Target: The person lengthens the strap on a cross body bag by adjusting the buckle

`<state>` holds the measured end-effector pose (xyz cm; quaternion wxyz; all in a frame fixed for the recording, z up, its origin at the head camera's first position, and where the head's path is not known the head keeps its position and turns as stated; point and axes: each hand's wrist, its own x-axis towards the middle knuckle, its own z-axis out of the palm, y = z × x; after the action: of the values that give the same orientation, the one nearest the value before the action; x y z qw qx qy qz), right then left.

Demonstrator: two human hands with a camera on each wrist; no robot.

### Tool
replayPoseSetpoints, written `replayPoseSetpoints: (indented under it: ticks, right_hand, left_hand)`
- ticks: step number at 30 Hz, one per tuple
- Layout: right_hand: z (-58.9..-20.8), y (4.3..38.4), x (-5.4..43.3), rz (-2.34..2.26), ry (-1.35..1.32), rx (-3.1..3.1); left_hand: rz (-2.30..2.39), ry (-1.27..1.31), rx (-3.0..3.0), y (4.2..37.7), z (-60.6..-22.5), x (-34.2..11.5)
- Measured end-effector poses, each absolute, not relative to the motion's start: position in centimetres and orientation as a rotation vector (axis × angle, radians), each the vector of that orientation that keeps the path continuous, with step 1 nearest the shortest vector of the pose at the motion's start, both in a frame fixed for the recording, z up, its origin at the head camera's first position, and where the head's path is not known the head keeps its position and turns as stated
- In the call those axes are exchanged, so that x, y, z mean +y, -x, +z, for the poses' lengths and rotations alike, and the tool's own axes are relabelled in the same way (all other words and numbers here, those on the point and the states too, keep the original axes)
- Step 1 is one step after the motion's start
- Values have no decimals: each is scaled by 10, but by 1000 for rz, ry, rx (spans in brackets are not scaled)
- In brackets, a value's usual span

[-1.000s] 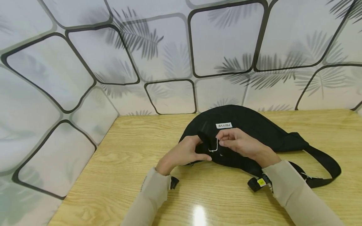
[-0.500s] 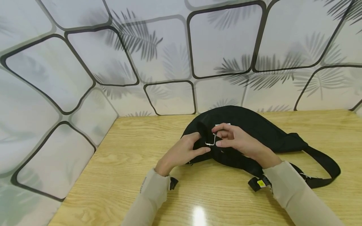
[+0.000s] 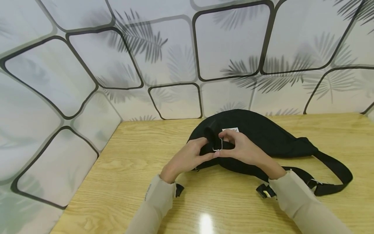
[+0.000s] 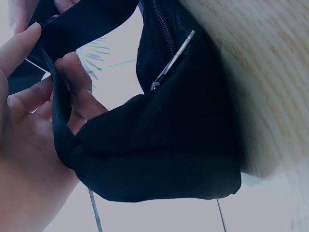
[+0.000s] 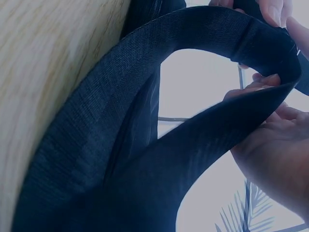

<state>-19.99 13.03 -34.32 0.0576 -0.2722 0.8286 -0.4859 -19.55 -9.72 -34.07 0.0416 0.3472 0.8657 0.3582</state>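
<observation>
A black waist bag (image 3: 260, 130) with a white label lies on the table. Above its left end, both hands work at its webbing strap (image 4: 91, 24) and a silver rectangular slider buckle (image 3: 221, 144). My left hand (image 3: 191, 156) holds the strap beside the buckle, fingers behind and thumb in front. From the other side, my right hand (image 3: 248, 149) pinches the strap at the buckle, its thumb tip meeting the left thumb at the lower edge. A short loop of strap (image 3: 211, 131) stands up over the buckle. Strap also arcs through the right hand's fingers in the right wrist view.
The wooden table (image 3: 122, 182) runs back to a patterned fabric wall (image 3: 175, 65). A strap loop (image 3: 346, 172) with another metal slider lies at the bag's right. A zipper pull (image 4: 174, 60) hangs from the bag. Dark devices sit at both wrists.
The buckle and both hands' fingertips have shifted slightly left and up. My right thumb has moved left along the buckle's bottom to the left thumb; the right forearm has turned a little.
</observation>
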Motion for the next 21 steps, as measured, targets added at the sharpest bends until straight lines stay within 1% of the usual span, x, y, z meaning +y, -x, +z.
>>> replayPoseSetpoints:
  ticks: [8, 14, 21]
  right_hand:
    - [-342, 205, 131, -1447, 904, 2484]
    - [-337, 205, 136, -1431, 942, 2473]
    - [-331, 202, 150, -1412, 896, 2518]
  left_hand:
    - [1032, -1116, 2627, 199, -342, -100]
    - [975, -1076, 2619, 198, -338, -102]
    - [935, -1076, 2625, 198, -336, -103]
